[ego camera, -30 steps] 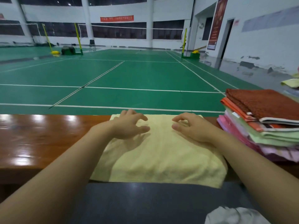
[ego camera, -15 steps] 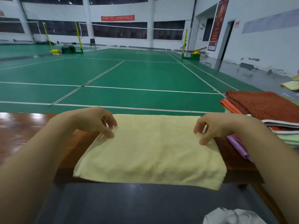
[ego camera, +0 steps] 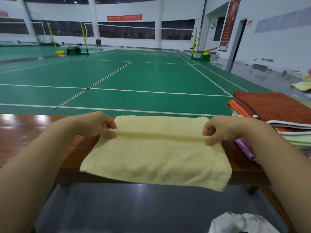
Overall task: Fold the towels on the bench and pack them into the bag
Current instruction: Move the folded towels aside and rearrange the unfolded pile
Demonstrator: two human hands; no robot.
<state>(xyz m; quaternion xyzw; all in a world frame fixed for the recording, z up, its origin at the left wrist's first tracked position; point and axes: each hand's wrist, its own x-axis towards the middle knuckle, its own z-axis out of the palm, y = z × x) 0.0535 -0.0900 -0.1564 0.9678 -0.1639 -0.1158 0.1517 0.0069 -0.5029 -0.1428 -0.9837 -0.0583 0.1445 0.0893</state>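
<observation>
A pale yellow towel (ego camera: 156, 157) lies across the brown wooden bench (ego camera: 33, 132), its near edge hanging over the front. My left hand (ego camera: 99, 126) pinches the towel's left side and my right hand (ego camera: 220, 130) pinches its right side. Between them a raised ridge of cloth runs straight across the towel. A stack of folded towels (ego camera: 276, 115), rust-red on top with orange, green and pink below, sits on the bench at the right. A white fabric bag (ego camera: 239, 223) shows at the bottom right, mostly out of frame.
Beyond the bench stretches a green badminton court (ego camera: 134, 78) with white lines and net posts. A grey floor (ego camera: 134, 207) lies below the bench's front edge. More yellowish cloth (ego camera: 303, 84) lies at the far right edge.
Both hands moved from the towel's middle out to its sides, pinched the cloth and lifted a fold line across it. The camera view tilted slightly.
</observation>
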